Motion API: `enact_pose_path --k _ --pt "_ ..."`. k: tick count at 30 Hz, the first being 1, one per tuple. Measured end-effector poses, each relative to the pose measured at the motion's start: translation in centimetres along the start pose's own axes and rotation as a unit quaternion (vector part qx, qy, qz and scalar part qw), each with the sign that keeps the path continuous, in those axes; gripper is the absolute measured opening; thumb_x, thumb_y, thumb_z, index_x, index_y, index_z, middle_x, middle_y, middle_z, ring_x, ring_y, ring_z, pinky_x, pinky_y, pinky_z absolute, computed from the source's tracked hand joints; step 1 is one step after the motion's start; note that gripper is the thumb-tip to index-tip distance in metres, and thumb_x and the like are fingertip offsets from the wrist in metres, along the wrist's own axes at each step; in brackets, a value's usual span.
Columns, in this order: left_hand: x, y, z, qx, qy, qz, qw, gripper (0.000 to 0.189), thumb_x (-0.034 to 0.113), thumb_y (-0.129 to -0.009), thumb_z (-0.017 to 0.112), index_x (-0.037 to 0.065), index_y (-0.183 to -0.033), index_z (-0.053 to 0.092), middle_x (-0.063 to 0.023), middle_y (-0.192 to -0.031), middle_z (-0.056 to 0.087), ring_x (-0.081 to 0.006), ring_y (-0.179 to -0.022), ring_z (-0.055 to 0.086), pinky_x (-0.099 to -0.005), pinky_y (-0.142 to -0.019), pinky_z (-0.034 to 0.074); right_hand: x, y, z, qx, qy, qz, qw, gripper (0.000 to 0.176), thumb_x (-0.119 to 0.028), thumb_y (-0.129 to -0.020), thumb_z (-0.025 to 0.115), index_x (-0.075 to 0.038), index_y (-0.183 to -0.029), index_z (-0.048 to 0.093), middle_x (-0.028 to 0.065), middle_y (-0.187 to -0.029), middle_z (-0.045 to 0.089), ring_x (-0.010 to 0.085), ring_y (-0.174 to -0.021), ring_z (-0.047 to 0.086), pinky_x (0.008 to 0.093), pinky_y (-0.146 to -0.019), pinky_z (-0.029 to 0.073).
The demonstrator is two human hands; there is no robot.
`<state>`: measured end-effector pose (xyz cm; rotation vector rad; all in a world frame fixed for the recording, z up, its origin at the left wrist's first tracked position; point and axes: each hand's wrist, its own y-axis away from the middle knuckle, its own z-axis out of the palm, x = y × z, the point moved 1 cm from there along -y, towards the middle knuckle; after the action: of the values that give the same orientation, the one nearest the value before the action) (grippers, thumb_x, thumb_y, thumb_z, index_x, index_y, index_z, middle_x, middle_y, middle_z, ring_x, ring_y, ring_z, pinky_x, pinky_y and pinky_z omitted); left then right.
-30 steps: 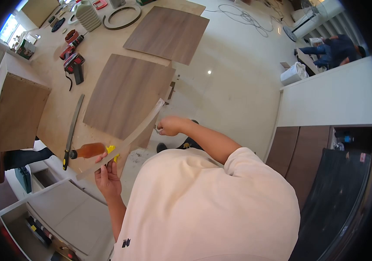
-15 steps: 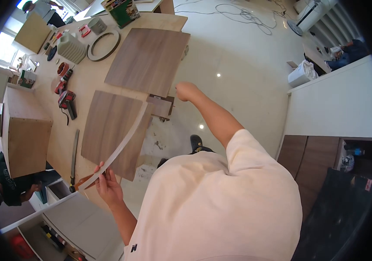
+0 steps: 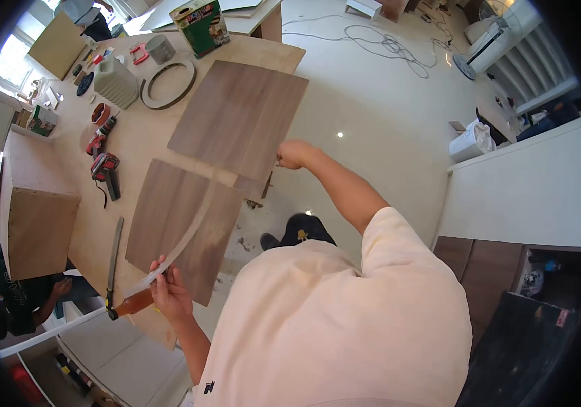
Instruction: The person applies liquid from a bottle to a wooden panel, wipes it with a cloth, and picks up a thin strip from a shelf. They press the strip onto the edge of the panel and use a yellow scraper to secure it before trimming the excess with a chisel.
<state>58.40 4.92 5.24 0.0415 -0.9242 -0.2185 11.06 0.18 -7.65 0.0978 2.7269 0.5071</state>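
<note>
My left hand [image 3: 172, 293] pinches a long pale strip of edge banding [image 3: 197, 225] between thumb and fingers. The strip curves up across the near wood-grain panel [image 3: 161, 220] to the gap below the far wood-grain panel [image 3: 243, 115]. My right hand [image 3: 293, 154] is closed in a fist at the far panel's right edge; what its fingers hold, if anything, is hidden. Beside my left hand lies a bottle of brown liquid [image 3: 134, 303]. A long flat dark tool [image 3: 114, 261] rests left of the near panel.
On the wooden table [image 3: 94, 224] are two red-and-black power drills [image 3: 105, 168], a coil of banding [image 3: 168, 85], a white jug [image 3: 115, 83] and a green box [image 3: 202, 28]. A plywood box [image 3: 39, 203] stands left. One person [image 3: 22, 292] is at lower left; another at top left.
The view has shifted, so the table sits lower. My right hand has come in against the far panel's edge. The strip's far end lies lower, and my left hand still holds it.
</note>
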Motion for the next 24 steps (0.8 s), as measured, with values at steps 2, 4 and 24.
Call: enact_pose_path --k 2,4,24 --pt "-0.3 -0.3 0.6 0.007 -0.006 -0.001 1.000 0.033 0.009 -0.102 0.040 -0.002 -0.133 0.043 -0.0198 -0.137 0.050 -0.0260 -0.114 0.060 -0.0319 -0.095 0.055 0.6 -0.1 -1.0 -0.038 -0.001 0.007 0.999 0.021 -0.022 -0.076 0.067 -0.007 -0.089 0.073 0.0173 -0.083 0.068 0.0357 -0.081 0.065 0.0450 -0.072 0.052" --pt "-0.6 -0.7 1.5 0.001 -0.010 0.004 1.000 0.033 0.009 -0.102 0.040 -0.002 -0.133 0.044 -0.0197 -0.136 0.050 -0.0259 -0.114 0.060 -0.0314 -0.095 0.055 1.4 -0.3 -2.4 -0.055 0.002 0.004 0.998 0.021 -0.022 -0.076 0.067 -0.007 -0.089 0.073 0.0172 -0.083 0.068 0.0354 -0.081 0.065 0.0449 -0.072 0.051" --pt "-13.3 5.9 15.7 0.161 0.008 0.106 0.981 0.032 0.007 -0.101 0.042 0.000 -0.132 0.047 -0.0198 -0.136 0.051 -0.0276 -0.115 0.060 -0.0323 -0.095 0.056 20.8 -8.8 -12.6 -0.032 0.076 -0.076 0.994 0.025 -0.025 -0.081 0.066 -0.005 -0.095 0.073 0.0163 -0.100 0.070 0.0353 -0.095 0.065 0.0439 -0.082 0.053"
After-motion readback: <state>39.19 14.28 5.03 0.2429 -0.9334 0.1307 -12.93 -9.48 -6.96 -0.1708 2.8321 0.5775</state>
